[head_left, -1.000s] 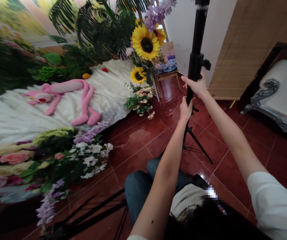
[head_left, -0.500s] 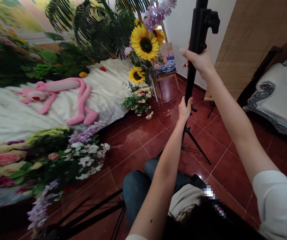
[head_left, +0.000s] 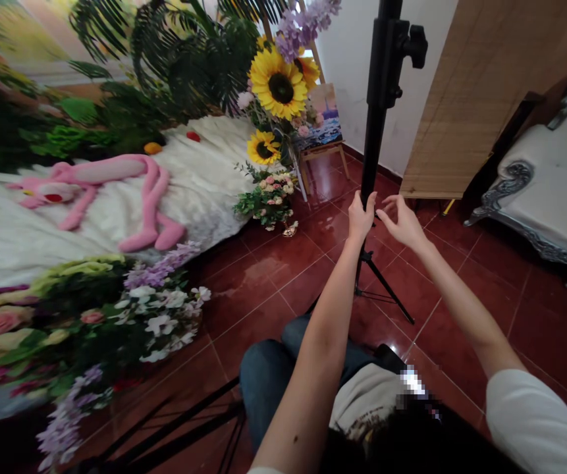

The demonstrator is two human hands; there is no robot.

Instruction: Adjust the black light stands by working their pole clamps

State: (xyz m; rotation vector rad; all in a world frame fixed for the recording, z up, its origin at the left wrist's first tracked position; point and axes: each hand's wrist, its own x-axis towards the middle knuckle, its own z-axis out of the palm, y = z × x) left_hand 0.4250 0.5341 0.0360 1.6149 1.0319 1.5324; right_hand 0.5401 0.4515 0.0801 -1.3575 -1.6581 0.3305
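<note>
A black tripod stand rises upright in front of me, its legs spread on the floor. My left hand is wrapped round its pole at about mid-height. Just to the right of the pole, my right hand has its fingers apart and holds nothing; it is close to a small knob on the stand that is mostly hidden between the hands. Higher up the pole sits a collar with a black clamp knob.
To the left, a pink plush toy lies on a white furry cover. Sunflowers and a flower pot stand beyond. A silver-trimmed white sofa is at right. More black stand legs cross the lower left.
My right hand has let go of the upper pole and come down beside my left hand. My left hand keeps its hold on the pole. The view has shifted slightly.
</note>
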